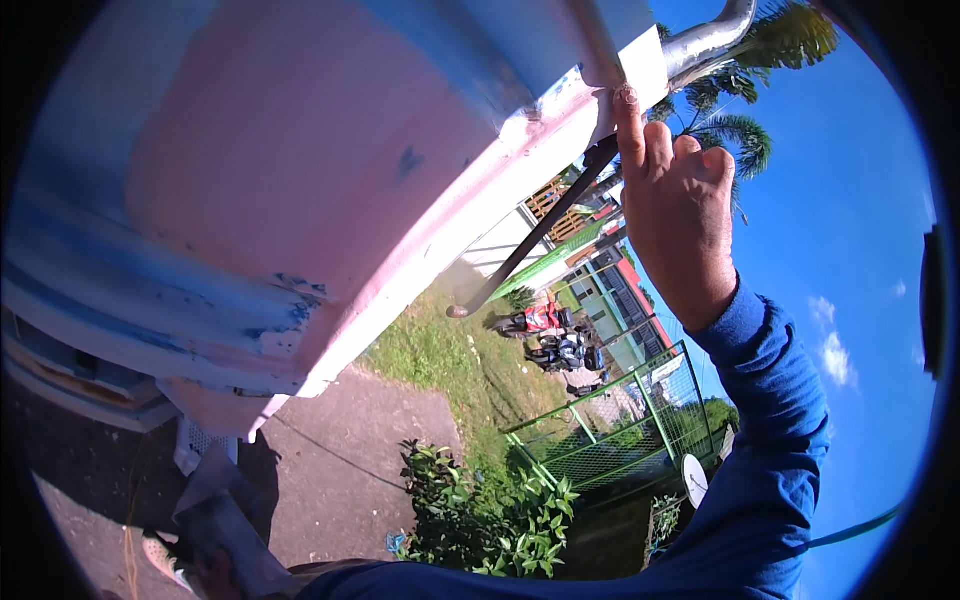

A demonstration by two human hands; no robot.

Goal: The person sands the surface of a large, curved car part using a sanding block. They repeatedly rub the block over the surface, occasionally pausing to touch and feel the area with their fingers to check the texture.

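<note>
A large curved panel (290,150), blue with broad patches of pink filler and a pale lower edge, fills the upper left. At its upper right end my right hand (680,205) has the index finger laid along a white flat piece (645,70) against the panel; the other fingers are curled and the thumb is hidden. This hand seems to grip the white piece. Low on the left, my left hand (222,576), partly in shadow, holds a grey flat plate (225,520) below the panel. Its fingers are mostly hidden.
A dark rod (530,243) slants down beside my right hand, and a silver pipe (715,42) curves above it. Beyond are a leafy bush (480,515), a green mesh gate (630,425), parked motorcycles (555,345), grass and concrete ground (350,460).
</note>
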